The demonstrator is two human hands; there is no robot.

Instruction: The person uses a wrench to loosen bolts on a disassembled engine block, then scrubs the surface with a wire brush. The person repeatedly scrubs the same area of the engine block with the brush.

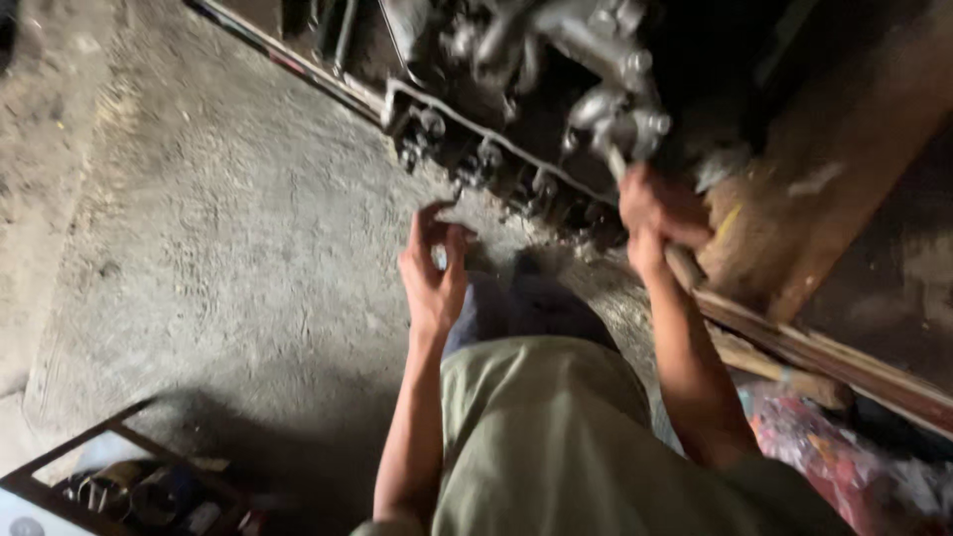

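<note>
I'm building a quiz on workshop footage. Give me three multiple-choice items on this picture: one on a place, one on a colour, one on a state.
1. Where does the tray of small parts lie?
A. lower left, on the concrete floor
B. upper right
C. on the person's lap

2. What colour is the garment over the person's leg?
A. bright red
B. pale olive green
C. white

3. How is the right hand?
A. open and flat on the floor
B. resting on the knee
C. closed around a tool handle at the metal machine

Answers: 1 A, the tray sits by the bottom left corner; 2 B, the cloth looks olive; 3 C, its fingers wrap the handle, while the left hand is raised with fingers half curled.
</note>
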